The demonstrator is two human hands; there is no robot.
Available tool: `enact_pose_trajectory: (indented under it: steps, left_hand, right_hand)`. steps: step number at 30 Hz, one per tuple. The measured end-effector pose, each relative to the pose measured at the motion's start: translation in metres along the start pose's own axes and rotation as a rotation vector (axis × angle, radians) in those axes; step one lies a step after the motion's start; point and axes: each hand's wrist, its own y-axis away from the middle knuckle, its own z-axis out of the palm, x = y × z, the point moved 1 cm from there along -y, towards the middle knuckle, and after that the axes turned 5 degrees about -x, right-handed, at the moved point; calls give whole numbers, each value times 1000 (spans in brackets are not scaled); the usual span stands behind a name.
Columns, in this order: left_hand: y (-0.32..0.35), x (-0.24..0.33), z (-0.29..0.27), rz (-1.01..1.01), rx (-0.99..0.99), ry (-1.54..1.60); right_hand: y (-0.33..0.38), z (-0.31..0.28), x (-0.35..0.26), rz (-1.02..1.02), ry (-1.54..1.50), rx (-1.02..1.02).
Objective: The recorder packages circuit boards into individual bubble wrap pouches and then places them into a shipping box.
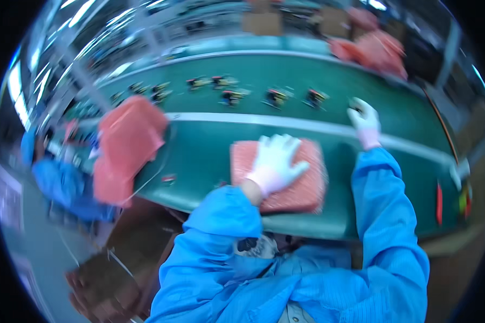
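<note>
While the left hand [275, 161] is lying flat on the pink pad [302, 185] w/ fingers spread wide – pressing, not gripping – the right hand [365, 123] is reaching out to the far strip of the green belt [210, 156], fingers curling by a small dark part [354, 103]; can't tell if it's gripping it. Pad is sitting on the belt's near strip, roughly square, long axis running approx left-right, edges slightly tilted. More small parts [275, 97] are lying in a row along the far strip – a pink bag [126, 145] is hanging at left.
</note>
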Motion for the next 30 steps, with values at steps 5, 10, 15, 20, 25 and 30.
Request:
enact_pose_trajectory:
  steps: [5,10,15,20,25,30]
  left_hand:
    - [16,-2,-1,-95,-54,35]
    - [24,2,-5,-111,-14,57]
    - [14,2,-5,-112,-33,55]
    - [9,-3,-1,-42,128,60]
    - [15,14,-32,73,130,-57]
    - [31,19,-24,-44,-5,58]
  right_hand:
    - [-14,23,83,357,415,35]
    - [-25,18,102,343,320,-2]
    - [-39,15,93,327,357,-108]
    - [-37,12,36,191,402,22]
    - [-15,4,-83,-169,-157,51]
    - [42,-36,-179,-349,0,-184]
